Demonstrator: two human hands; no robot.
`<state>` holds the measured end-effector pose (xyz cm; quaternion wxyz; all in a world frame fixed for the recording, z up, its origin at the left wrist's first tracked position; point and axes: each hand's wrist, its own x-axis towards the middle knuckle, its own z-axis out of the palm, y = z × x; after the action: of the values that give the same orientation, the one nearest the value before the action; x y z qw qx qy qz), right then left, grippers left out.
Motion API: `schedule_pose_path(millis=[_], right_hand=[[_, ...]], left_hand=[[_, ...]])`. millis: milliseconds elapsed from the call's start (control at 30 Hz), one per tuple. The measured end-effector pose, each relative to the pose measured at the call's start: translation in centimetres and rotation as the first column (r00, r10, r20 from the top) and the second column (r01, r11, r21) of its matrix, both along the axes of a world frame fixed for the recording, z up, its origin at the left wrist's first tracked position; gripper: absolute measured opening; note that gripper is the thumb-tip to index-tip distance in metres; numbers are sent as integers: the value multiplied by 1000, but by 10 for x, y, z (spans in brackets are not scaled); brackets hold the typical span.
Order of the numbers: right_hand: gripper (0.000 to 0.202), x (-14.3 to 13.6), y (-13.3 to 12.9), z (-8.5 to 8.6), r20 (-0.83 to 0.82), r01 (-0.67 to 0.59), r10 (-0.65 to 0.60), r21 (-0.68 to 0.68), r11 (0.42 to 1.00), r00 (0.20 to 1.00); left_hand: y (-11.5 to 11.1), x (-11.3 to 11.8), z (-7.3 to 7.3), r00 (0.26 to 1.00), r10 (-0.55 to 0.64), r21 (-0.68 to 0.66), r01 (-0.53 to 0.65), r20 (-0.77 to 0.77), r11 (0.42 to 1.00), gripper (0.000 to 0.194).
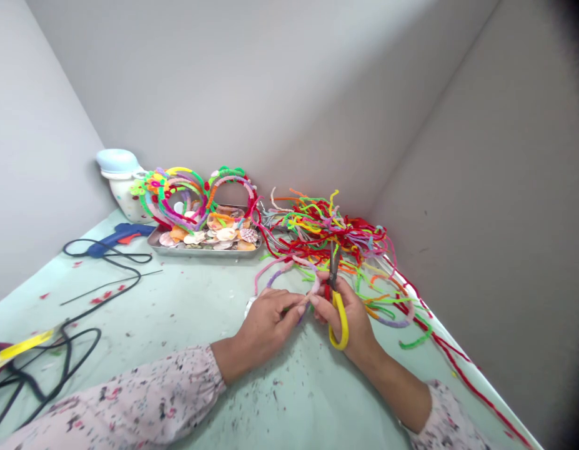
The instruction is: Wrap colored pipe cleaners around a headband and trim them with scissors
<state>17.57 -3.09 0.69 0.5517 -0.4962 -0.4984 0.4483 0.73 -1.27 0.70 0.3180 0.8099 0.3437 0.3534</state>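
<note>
My left hand (269,320) is closed, its thumb and finger pinching a thin fuzzy pipe cleaner near the middle of the table. My right hand (348,312) pinches the same pale pink and lilac pipe cleaner (316,284) close to my left fingertips. This strip curves up and back in a loop beyond my hands. Tucked in my right hand are scissors (338,325) with yellow handles and dark blades pointing away from me. Exactly where the fingertips meet is partly hidden. A white object, mostly covered, lies behind my left hand.
A tangled pile of coloured pipe cleaners (317,225) lies behind my right hand. A metal tray (209,253) holds seashells and pipe-cleaner headbands (177,194). Further left are a blue glue gun (118,237), a white jar (125,187) and a black cable (137,281). Walls enclose the table (177,312).
</note>
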Motion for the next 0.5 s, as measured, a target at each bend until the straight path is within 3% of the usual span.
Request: schedule_pose_path(millis=[500], right_hand=[[43, 0, 1, 0, -11, 13, -13, 18, 1000, 1000]], left_hand=[[0, 1, 0, 1000, 14, 2, -14, -5, 1000, 24]])
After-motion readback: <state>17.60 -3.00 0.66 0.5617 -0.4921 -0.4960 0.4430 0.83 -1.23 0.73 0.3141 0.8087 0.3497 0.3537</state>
